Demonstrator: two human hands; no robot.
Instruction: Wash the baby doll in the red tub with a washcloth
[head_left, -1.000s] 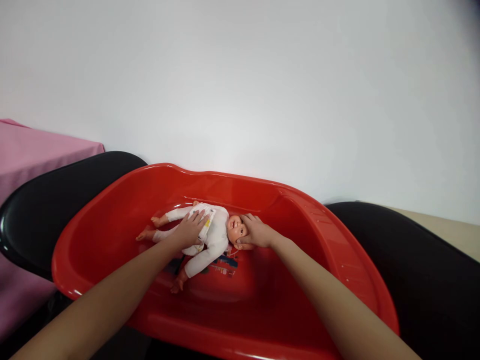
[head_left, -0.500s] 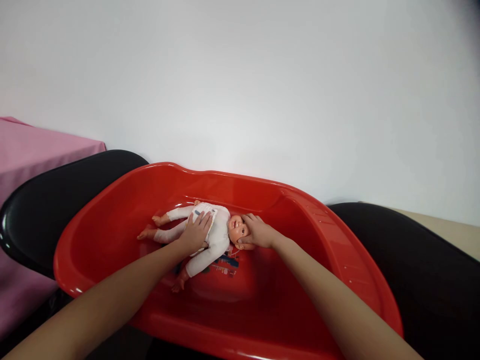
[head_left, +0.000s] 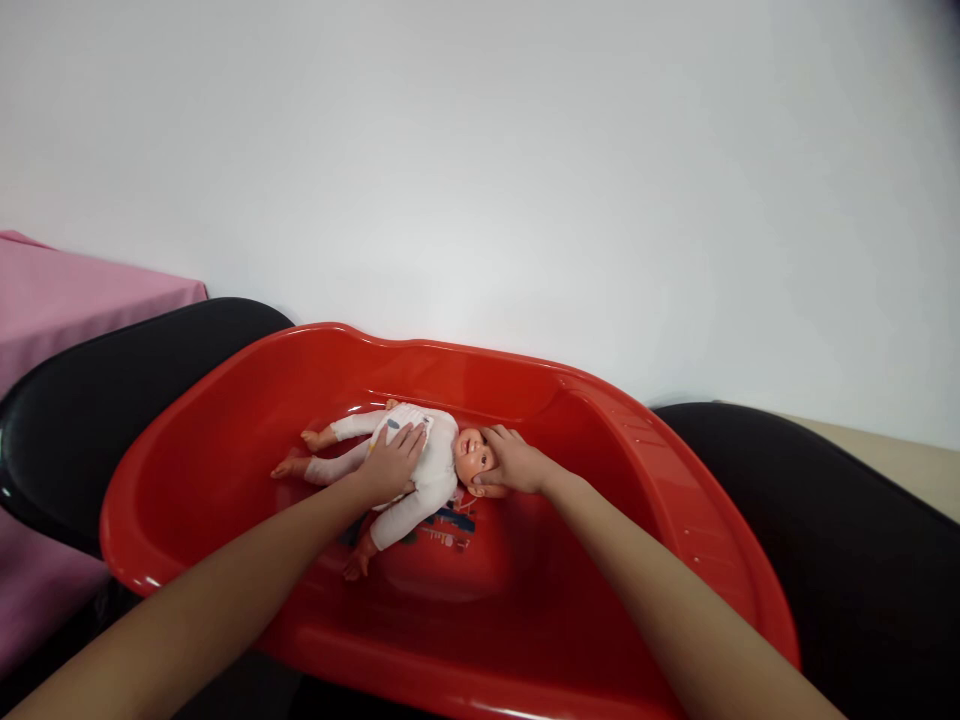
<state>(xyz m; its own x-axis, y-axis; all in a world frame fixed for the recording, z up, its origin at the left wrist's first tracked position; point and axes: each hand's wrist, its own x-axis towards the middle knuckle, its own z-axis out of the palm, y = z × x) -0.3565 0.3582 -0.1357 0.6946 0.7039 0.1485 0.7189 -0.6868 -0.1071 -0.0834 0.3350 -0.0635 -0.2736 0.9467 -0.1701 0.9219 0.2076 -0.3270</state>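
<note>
A baby doll point(head_left: 431, 460) in white clothes lies on its back in a red plastic bathtub point(head_left: 600, 600). Its bare feet point left and its head is to the right. My left hand point(head_left: 391, 465) rests flat across the doll's belly, fingers outstretched. Around the crown of the doll's head, my right hand point(head_left: 517, 462) is curved, with the fingers on the far side and the thumb on the near side; the top of the head is hidden. The doll's near arm stretches towards me over a printed picture on the tub floor.
Black rounded surfaces flank the tub at left point(head_left: 135, 390) and right point(head_left: 840, 530). A pink cloth point(head_left: 82, 300) drapes over something at the far left. Behind the tub rises a plain white wall point(head_left: 480, 180). A beige surface point(head_left: 892, 465) shows at the right.
The whole view has shifted very slightly. Both hands stay on the doll, and the doll lies in the same place in the tub.
</note>
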